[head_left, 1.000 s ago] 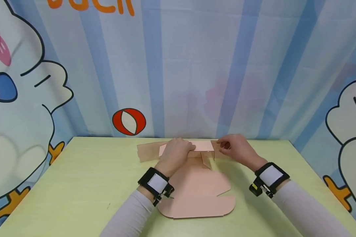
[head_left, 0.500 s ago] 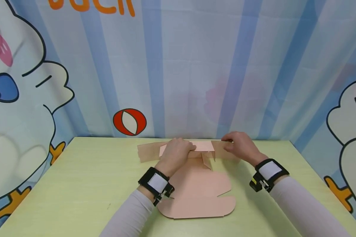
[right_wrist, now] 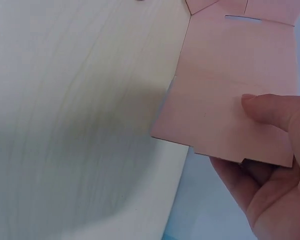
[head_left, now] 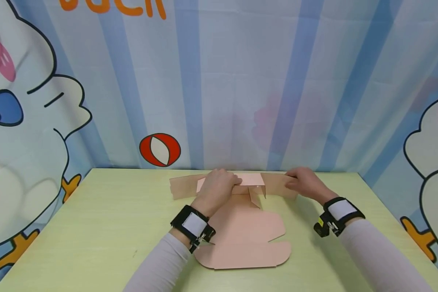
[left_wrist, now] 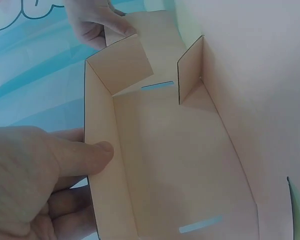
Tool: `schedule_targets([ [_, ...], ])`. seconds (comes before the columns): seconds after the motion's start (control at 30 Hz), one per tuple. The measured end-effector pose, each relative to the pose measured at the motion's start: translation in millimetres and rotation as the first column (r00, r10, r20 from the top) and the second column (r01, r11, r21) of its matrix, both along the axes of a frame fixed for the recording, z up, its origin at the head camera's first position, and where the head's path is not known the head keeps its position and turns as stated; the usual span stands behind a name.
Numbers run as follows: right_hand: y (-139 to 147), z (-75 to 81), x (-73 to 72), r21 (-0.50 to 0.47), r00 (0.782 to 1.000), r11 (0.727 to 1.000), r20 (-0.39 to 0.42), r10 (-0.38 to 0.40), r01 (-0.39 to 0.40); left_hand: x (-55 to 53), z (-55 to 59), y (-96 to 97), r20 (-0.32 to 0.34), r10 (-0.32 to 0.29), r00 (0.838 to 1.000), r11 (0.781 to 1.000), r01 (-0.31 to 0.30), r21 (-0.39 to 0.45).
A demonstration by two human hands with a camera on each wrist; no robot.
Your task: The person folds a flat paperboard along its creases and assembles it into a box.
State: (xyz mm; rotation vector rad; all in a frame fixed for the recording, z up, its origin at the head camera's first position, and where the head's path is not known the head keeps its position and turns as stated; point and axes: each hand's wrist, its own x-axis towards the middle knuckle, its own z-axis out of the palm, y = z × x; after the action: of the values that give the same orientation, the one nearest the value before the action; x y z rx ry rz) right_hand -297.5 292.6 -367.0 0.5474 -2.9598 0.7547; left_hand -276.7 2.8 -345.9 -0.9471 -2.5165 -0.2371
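A partly folded cardboard box, pinkish brown, lies on the table with its rounded, notched lid panel toward me. Its far part is folded up, with side flaps spread left and right. My left hand grips the raised far wall, thumb on the inner face and fingers behind, as the left wrist view shows. The right side flap is pinched by my right hand, thumb on its inner face and fingers behind its notched end. Small corner flaps stand folded inward, near narrow slots in the cardboard.
The box rests near the back edge of a pale yellow-green table. Behind it hangs a blue striped curtain with cartoon figures. The left side flap sticks out past my left hand.
My right hand has slid rightward along the right side flap, from near the box corner to the flap's outer end. The left hand has stayed on the far wall.
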Motion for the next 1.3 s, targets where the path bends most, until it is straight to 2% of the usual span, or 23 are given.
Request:
schedule_targets([
  [0.13,5.0,-1.7,0.9,-0.025,0.999,1.0,0.035,0.01,-0.009,-0.6,1.1,-0.1,0.0,-0.008,1.0,1.0,0.008,0.004],
  [0.53,4.9,-0.6,8.6,-0.026,0.998,0.998,0.007,0.065,-0.065,-0.2,2.5,0.5,0.011,-0.003,1.0,1.0,0.003,-0.019],
  [1.03,-14.0,11.1,26.3,-0.003,0.988,0.989,0.029,0.148,-0.148,-3.7,1.5,1.0,-0.001,-0.014,1.0,1.0,0.014,0.0],
  [1.3,-28.2,14.6,33.8,0.041,0.978,0.978,-0.013,0.207,-0.206,-3.3,1.2,2.3,-0.001,-0.003,1.0,1.0,0.003,-0.003],
])
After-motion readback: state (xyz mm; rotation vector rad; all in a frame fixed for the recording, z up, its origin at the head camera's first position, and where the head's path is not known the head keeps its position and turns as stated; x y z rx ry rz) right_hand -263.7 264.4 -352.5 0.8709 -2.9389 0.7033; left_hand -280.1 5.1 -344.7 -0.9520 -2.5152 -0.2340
